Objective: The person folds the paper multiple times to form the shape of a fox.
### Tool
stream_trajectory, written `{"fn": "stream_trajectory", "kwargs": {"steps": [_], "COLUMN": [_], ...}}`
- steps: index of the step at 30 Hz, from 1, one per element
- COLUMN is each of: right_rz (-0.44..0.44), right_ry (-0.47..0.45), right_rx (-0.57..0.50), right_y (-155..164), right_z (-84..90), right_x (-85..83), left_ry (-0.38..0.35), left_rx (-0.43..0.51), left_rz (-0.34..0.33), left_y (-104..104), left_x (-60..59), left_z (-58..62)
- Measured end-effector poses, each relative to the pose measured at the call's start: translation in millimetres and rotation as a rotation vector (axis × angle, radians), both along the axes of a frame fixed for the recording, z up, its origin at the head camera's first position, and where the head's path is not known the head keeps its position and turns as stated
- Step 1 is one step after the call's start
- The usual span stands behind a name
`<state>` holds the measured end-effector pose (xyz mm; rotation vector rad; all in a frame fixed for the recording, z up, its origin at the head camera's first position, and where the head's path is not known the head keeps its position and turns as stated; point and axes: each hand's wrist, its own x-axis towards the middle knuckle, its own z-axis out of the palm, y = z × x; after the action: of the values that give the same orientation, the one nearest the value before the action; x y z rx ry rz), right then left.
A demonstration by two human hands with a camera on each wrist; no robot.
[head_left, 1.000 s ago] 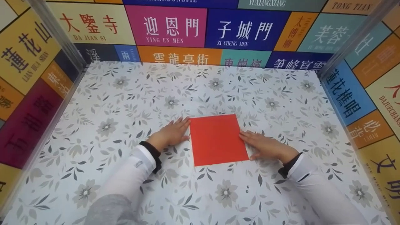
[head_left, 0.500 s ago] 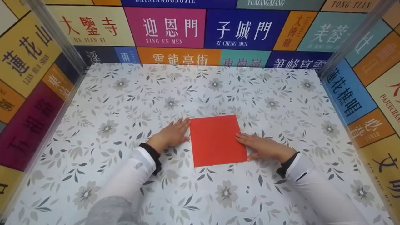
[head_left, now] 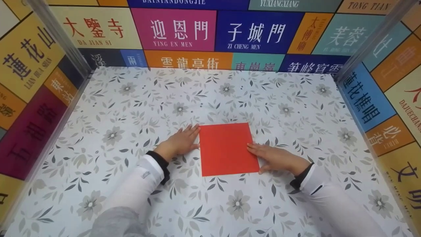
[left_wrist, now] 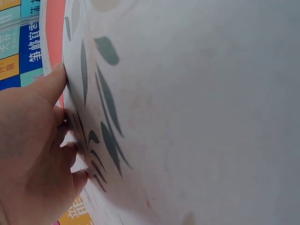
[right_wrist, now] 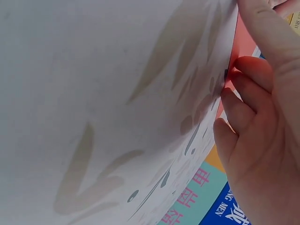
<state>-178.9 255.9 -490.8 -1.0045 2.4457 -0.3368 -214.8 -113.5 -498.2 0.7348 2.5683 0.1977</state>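
A square sheet of red paper [head_left: 227, 149] lies flat on the flower-patterned table in the head view. My left hand [head_left: 180, 141] rests at its left edge, fingertips by the upper left corner and thumb lower down. On the other side, my right hand [head_left: 278, 157] touches the right edge, its fingertips slightly over the paper and its thumb near the lower right corner. Both hands have their fingers extended. In the left wrist view the thumb and fingers of the left hand [left_wrist: 33, 140] meet the tabletop beside a red strip of the paper [left_wrist: 55, 33]. The right wrist view shows the right hand [right_wrist: 267, 122] against the paper's edge.
The white table [head_left: 184, 204] carries a grey leaf and flower print. Upright panels with coloured blocks and lettering [head_left: 174, 31] stand along its back, left and right sides. Clear corner strips [head_left: 61, 36] join the panels.
The right hand has shifted a little left and toward the body. The red paper has turned slightly and moved a little with it. The left hand stays almost still.
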Motion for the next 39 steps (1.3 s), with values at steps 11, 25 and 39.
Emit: {"fn": "stream_trajectory", "kwargs": {"steps": [11,25,39], "right_rz": [0.011,0.041,-0.054], "right_ry": [0.151,0.262,0.250], "right_rx": [0.012,-0.115,-0.290], "right_y": [-6,-5,-16], "right_z": [-0.2,0.3,4.6], "right_x": [4.7,-0.2,-14.2], "left_ry": [-0.002,-0.007,-0.011], "left_rx": [0.015,0.031,0.029], "left_rz": [0.007,0.018,0.023], "left_y": [-4,-1,-3], "left_x": [-0.8,1.1,0.4], "left_z": [-3.0,-2.1,-3.6]}}
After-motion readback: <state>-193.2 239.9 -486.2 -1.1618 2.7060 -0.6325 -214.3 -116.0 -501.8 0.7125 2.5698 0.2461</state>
